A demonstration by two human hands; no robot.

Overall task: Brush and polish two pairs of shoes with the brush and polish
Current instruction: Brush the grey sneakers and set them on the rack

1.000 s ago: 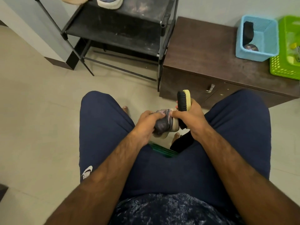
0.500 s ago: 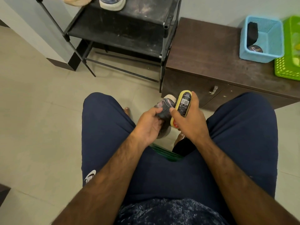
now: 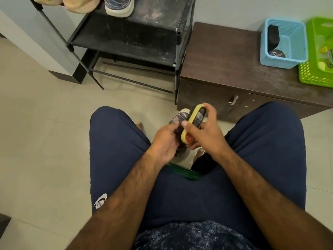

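Between my knees, my left hand (image 3: 165, 141) grips a dark patterned shoe (image 3: 179, 120) with a pale sole, toe pointing away. My right hand (image 3: 205, 130) holds a yellow-backed brush (image 3: 193, 122) against the shoe's right side, its labelled back facing up and its bristles hidden. A matching dark shoe (image 3: 119, 6) and tan shoes (image 3: 72, 4) sit on the top shelf of the black rack (image 3: 126, 38). A round polish tin (image 3: 276, 54) and a black item (image 3: 273, 37) lie in the blue basket (image 3: 286, 58).
A brown cabinet (image 3: 225, 62) stands right of the rack and carries the blue basket and a green basket (image 3: 315, 74). I sit on a green-edged stool (image 3: 185, 173), with tiled floor on the left.
My right hand has turned the brush from bristles showing to its labelled back up and moved it forward along the shoe. The left hand has tilted the shoe, toe away.
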